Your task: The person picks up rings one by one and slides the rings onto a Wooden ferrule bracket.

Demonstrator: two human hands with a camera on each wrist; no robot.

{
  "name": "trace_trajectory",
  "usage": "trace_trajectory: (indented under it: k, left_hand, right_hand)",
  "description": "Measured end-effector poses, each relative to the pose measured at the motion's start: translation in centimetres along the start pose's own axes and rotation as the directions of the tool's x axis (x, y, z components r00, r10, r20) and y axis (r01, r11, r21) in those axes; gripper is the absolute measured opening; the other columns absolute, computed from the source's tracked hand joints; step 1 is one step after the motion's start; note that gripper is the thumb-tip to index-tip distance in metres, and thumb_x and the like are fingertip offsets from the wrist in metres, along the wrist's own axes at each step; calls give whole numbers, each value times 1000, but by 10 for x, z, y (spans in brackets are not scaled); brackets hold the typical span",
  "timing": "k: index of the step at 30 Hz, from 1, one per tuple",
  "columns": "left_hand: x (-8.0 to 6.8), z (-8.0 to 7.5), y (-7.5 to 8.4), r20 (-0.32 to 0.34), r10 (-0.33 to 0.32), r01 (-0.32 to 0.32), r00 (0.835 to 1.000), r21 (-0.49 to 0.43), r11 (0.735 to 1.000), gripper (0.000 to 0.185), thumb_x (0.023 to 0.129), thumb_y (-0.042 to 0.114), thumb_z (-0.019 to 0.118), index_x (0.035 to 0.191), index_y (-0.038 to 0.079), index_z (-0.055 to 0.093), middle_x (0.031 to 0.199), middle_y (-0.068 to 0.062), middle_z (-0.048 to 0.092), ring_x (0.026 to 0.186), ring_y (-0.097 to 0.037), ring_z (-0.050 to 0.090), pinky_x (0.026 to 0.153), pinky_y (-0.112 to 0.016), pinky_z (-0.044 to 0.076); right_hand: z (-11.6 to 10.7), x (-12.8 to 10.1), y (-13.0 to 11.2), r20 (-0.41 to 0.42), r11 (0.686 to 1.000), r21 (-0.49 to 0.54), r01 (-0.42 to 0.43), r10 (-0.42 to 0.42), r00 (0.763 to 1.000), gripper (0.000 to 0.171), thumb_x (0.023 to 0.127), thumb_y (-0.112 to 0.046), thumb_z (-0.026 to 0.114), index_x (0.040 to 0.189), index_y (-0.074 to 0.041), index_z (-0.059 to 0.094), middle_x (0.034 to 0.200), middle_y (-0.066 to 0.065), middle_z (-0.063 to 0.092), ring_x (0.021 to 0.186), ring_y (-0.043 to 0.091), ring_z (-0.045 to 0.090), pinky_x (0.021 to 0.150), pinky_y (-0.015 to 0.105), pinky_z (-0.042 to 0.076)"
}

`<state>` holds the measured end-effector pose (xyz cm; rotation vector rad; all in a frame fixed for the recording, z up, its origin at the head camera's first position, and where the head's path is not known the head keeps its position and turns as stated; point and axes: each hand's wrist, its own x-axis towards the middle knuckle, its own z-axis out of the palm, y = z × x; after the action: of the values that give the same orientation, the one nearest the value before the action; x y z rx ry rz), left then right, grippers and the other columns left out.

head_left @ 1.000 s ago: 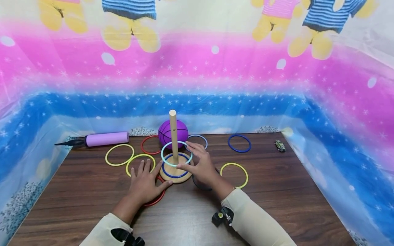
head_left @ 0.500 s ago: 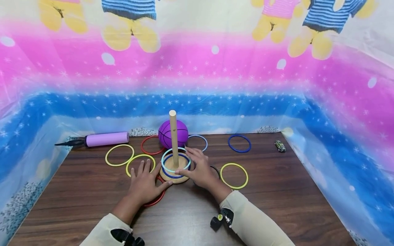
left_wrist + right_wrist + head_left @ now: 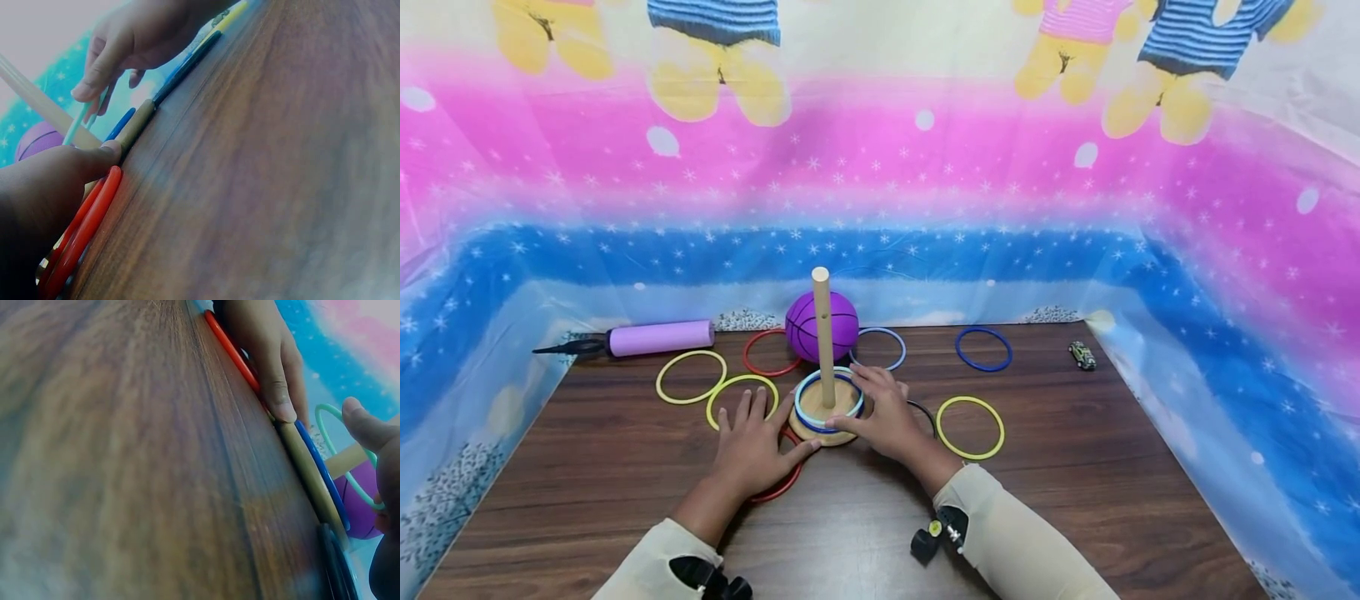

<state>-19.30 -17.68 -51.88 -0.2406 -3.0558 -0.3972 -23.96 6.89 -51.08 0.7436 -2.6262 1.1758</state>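
I read no lettering anywhere. My right hand (image 3: pixel 886 414) pinches the light blue ring (image 3: pixel 829 400), which has dropped down the wooden peg (image 3: pixel 823 337) from mid-height onto the dark blue ring (image 3: pixel 322 472). My left hand (image 3: pixel 754 443) lies flat, fingers relaxed, covering most of a red ring (image 3: pixel 87 228), thumb seemingly touching the wooden base (image 3: pixel 820 432)

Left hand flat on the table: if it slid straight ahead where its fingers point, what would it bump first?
Probably the yellow ring: the left hand points its fingers at it, and the fingertips seem already at its near edge. The wooden base sits beside the thumb, off that line.
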Motion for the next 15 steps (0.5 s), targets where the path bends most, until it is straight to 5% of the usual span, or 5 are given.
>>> trace_trajectory:
  k: [15]
  left_hand:
    - [0,0,0,20,-9,9,1000,-8,1000,96,98,77,62,173,21,37,173,-35,32,163,-60,23,122,-89,15]
  right_hand:
    - [4,2,3,40,998,-62,-33,35,999,89,85,-46,95,154,0,61,166,12,55,155,33,47,111,62,32]
